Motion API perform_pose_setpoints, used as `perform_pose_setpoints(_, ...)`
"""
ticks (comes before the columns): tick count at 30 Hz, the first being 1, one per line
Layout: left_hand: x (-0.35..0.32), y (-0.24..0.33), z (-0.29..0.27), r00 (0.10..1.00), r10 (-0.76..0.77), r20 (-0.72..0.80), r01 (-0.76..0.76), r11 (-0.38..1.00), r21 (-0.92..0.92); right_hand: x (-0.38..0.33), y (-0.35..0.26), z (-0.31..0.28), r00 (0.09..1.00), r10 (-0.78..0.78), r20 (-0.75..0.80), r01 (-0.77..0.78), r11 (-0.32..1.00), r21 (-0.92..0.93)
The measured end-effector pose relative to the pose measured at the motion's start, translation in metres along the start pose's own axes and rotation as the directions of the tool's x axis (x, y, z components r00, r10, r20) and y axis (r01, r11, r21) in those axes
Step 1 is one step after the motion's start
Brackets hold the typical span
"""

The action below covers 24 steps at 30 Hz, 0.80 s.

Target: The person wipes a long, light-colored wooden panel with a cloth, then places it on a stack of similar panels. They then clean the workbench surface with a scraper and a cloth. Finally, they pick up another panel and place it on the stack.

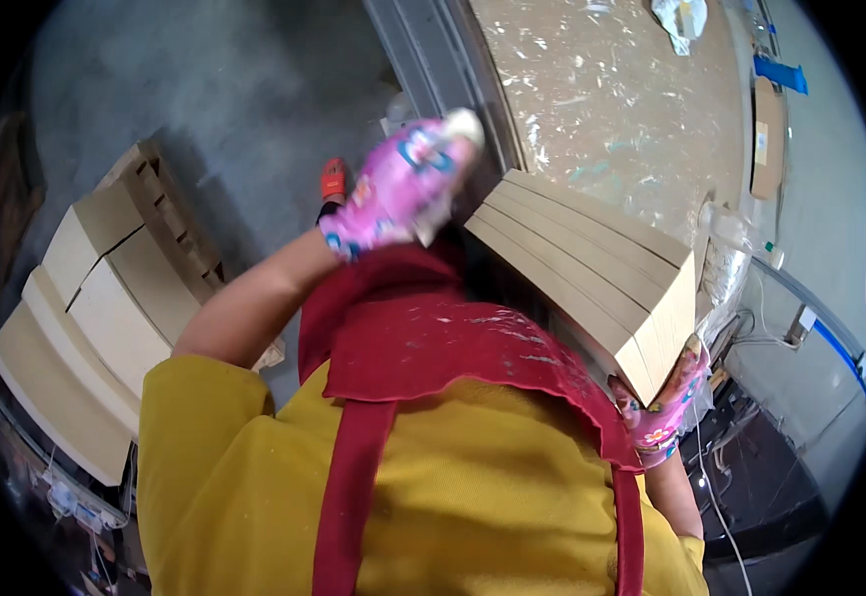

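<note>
- Tan boards (572, 253): side by side, angled along worktable (602, 99), near side.
- Right hand (663, 412): gloved, partly closed around their near right end.
- Left hand (403, 189): gloved, blurred, left of far end; opening and hold cannot be told.

The left hand (408, 184), in a floral pink glove, is blurred, its fingers too smeared to tell whether they hold anything. The right hand (663, 412) is partly hidden behind the end of the stack of boards (584, 273) it grips. Cream blocks (125, 308) cover much of the wooden pallet (172, 214). The top edge cuts off the table (617, 109), and the lower edge the yellow shirt (492, 497) and a white cable (719, 502).
</note>
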State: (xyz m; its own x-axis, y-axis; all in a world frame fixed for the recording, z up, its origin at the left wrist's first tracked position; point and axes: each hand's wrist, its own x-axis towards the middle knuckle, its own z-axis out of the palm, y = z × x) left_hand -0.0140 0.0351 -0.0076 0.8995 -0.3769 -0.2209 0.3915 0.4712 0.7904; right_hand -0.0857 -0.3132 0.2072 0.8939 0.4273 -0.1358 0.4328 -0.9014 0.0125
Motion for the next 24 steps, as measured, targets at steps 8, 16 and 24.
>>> perform_pose_setpoints(8, 0.012, 0.030, 0.061, 0.892, 0.390, 0.229, -0.445, 0.850, 0.282, 0.021, -0.006, -0.009, 0.998, -0.062, -0.020, 0.062, 0.998, -0.011)
perform_pose_setpoints(16, -0.004, 0.023, 0.075, 0.769, 0.590, 0.246, -0.570, 0.460, 0.681, 0.016, -0.005, -0.007, 0.998, -0.049, -0.031, 0.049, 0.999, 0.006)
perform_pose_setpoints(24, -0.003, -0.090, -0.012, 0.990, -0.076, -0.122, 0.114, 0.933, 0.342, 0.015, -0.003, -0.004, 0.998, -0.035, -0.044, 0.035, 0.999, -0.020)
